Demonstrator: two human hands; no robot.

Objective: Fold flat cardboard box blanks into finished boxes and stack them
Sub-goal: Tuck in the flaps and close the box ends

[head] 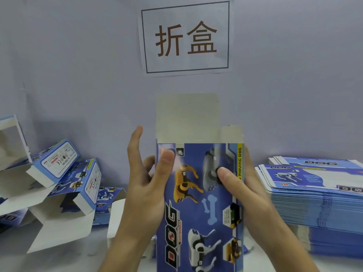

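A pale lilac wall (78, 65) fills the background, and taped to it directly above the held box is a white paper sign (185, 37) with a dark rectangular border and two brown Chinese characters. Below and in front of that sign stands the tall blue printed cardboard box (198, 203), held upright at the centre with toy dogs, a bone and the word "DOG" on its front; its grey unprinted top flap (187, 116) stands straight up and a smaller side flap rises at its right corner, so the top is open, though nothing inside can be seen and its bottom end is cut off by the frame edge. To the right of the box, a thick stack of flat blue cardboard box blanks (318, 205) lies on the white table (64, 260), its far end cut off. To the left of the box is a loose heap of folded blue boxes (64, 179) with open white flaps; their interiors are hard to make out. The left hand (146, 185) grips the box's left edge, thumb pressed on the front. The right hand (247, 187) grips the right edge, thumb on the front too.
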